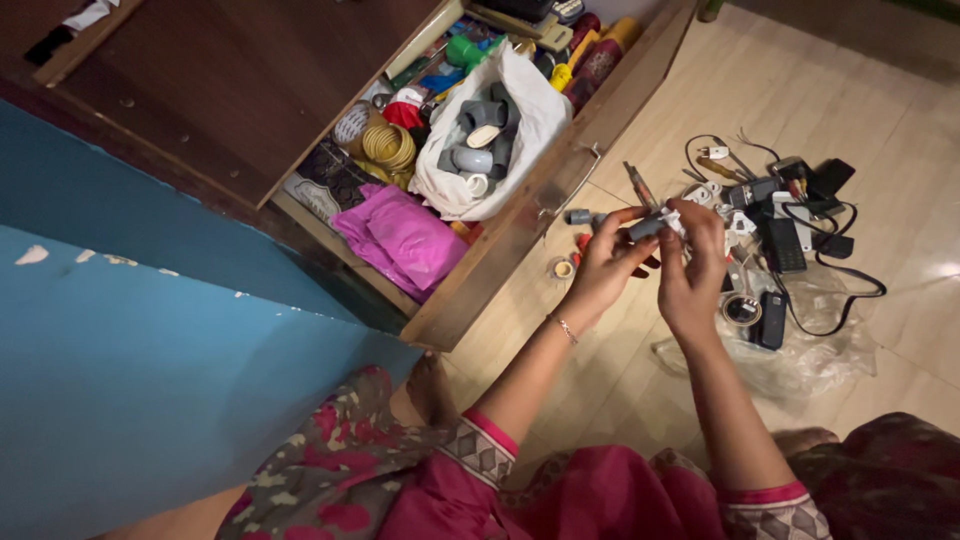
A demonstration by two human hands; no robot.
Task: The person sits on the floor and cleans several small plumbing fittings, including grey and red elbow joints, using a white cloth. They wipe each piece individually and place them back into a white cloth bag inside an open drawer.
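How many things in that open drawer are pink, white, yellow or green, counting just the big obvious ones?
Pink: 1, the pink plastic bag
White: 1, the white bag of grey pipe fittings
Yellow: 1, the yellow wire coil
Green: 1, the green fitting
Total: 4
Smaller items at the drawer's far end are too cluttered to count.

Both forearms reach forward from the bottom of the view, converging so the 2 hands meet close together. The left hand [607, 262] has its fingers curled inward, thumb up, wrist bent slightly. The right hand [692, 262] faces it, fingers bent in a pinching grip, fingertips nearly touching the left's.
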